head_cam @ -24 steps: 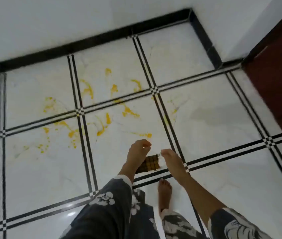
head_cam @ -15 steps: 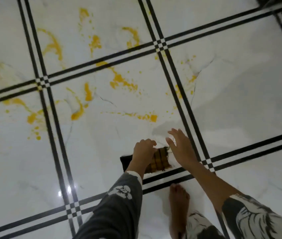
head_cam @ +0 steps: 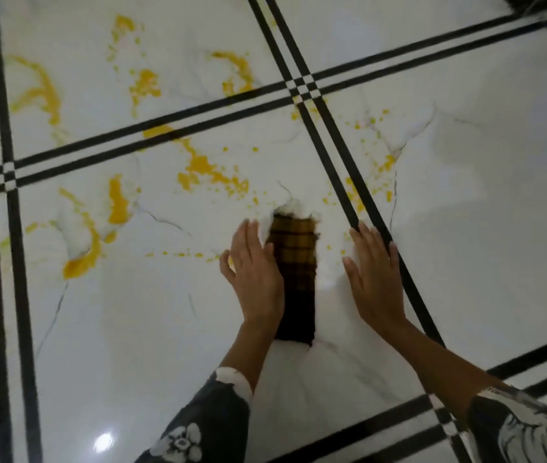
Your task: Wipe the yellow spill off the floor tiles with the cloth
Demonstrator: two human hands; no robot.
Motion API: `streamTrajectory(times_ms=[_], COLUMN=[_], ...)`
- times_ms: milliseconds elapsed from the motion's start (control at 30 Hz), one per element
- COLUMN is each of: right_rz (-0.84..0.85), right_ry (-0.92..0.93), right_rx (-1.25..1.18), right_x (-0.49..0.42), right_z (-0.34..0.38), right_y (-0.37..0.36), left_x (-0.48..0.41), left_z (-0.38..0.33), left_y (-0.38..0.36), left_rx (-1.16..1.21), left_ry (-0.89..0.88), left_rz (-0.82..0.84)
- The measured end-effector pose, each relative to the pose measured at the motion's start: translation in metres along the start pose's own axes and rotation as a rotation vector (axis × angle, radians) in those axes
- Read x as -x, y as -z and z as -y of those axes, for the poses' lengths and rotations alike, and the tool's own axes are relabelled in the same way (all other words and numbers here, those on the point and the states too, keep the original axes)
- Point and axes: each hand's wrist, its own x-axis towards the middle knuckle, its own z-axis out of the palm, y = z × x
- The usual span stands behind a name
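Yellow spill is spread across the floor tiles, the plaid cloth laid at its near edge, touched along one side by the flat-fingered left hand while the flat right hand is braced on tile, likely for support.

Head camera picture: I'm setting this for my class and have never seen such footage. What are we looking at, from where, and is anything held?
There is no machine here. A person wears one camera on the head, so you look down along their own arms. The left hand and right hand are both flat, fingers straight, gripping nothing. Between them lies a brown-and-yellow checked cloth; the left hand rests against its edge. The floor tiles are white with black lines, and the yellow spill is splashed across them beyond the cloth, not yet wiped.
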Motion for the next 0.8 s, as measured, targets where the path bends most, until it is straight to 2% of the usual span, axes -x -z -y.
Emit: streamTrajectory(times_ms=[67, 167, 233, 333, 400, 467, 533, 600, 667, 700, 800], right_rz=[-0.013, -0.051, -0.109, -0.123, -0.090, -0.060, -0.054, -0.069, -0.071, -0.080, -0.089], right_ry=[-0.009, -0.071, -0.113, -0.140, -0.132, -0.122, -0.119, -0.118, -0.103, -0.103, -0.125], right_rx=[0.041, 0.087, 0.121, 0.118, 0.151, 0.162, 0.161, 0.176, 0.184, 0.175, 0.140], right_x=[-0.006, -0.008, -0.012, -0.021, -0.019, -0.016, -0.015, -0.017, -0.017, -0.018, -0.016], right_z=[-0.002, -0.007, -0.009, -0.013, -0.018, -0.021, -0.024, -0.027, -0.029, -0.029, -0.027], right_y=[-0.003, -0.011, -0.015, -0.014, -0.015, -0.018, -0.022, -0.026, -0.029, -0.029, -0.029], left_x=[0.006, 0.027, 0.001, -0.040, -0.022, 0.020, 0.037, 0.007, -0.038, -0.059, -0.065], left_z=[-0.018, -0.031, -0.020, 0.019, 0.027, 0.011, -0.015, -0.034, -0.029, -0.017, 0.031], left_y=[-0.005, -0.020, -0.033, -0.041, -0.027, -0.021, -0.029, -0.045, -0.055, -0.056, -0.040], left_rx=[0.023, -0.077, -0.200, -0.262, -0.302, -0.255, -0.173, -0.159, -0.233, -0.276, -0.322], left_ry=[0.009, -0.161, -0.197, 0.010, 0.081, 0.013, -0.140, -0.323, -0.431, -0.404, -0.071], left_rz=[0.080, 0.347, 0.332, 0.159, 0.142, 0.228, 0.322, 0.344, 0.366, 0.361, 0.238])
